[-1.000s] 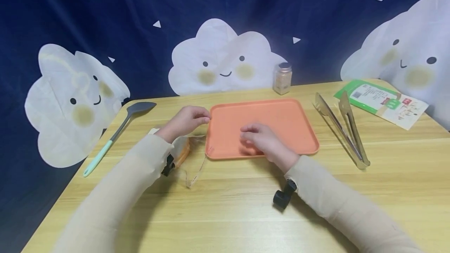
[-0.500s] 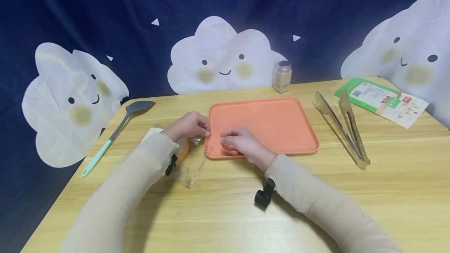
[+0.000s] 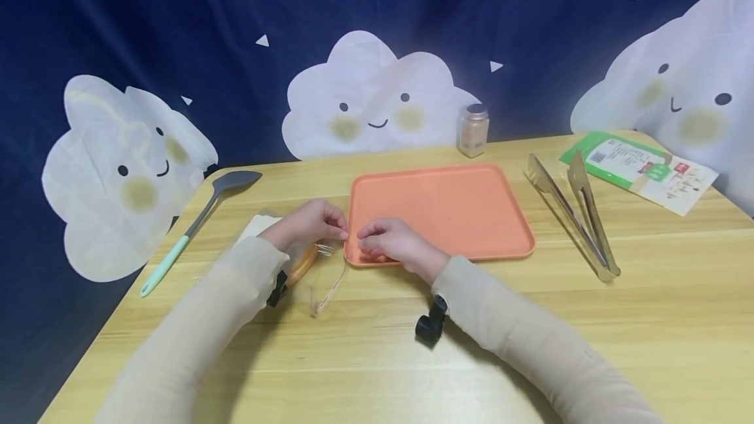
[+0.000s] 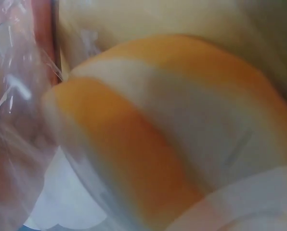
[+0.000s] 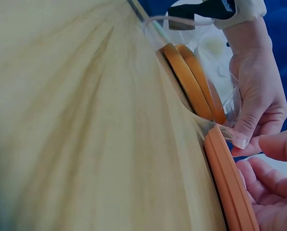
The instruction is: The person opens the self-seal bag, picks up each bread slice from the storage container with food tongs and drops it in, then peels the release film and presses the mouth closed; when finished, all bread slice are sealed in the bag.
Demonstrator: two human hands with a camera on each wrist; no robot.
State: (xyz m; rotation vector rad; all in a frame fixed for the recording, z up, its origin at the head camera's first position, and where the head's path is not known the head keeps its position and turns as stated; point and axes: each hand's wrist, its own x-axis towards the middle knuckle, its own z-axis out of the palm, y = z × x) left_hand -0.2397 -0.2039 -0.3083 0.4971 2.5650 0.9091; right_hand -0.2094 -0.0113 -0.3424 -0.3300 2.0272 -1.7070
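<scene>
A clear plastic bag (image 5: 232, 94) with orange-crusted, pale-centred bread (image 5: 191, 79) inside lies left of the orange tray (image 3: 442, 208). My left hand (image 3: 309, 221) is over the bag and pinches its clear plastic between thumb and fingers, beside the tray's left rim. In the left wrist view the bread (image 4: 129, 139) fills the middle, blurred behind plastic. My right hand (image 3: 394, 241) hovers above the tray's near left corner, fingers bent, close to the left fingertips. In the right wrist view its thumb and fingers are apart, with nothing visible between them. The left forearm hides part of the bag.
A grey spatula (image 3: 203, 214) with a mint handle lies at the left. Metal tongs (image 3: 574, 214) lie right of the tray, beside a green and white packet (image 3: 642, 169). Behind the tray stands a jar (image 3: 474, 131). A thin clear strip (image 3: 330, 296) lies before the bag.
My right hand has moved left across the tray to near the left hand. The left hand has come down along the tray's left rim toward me, pulling the bag's plastic.
</scene>
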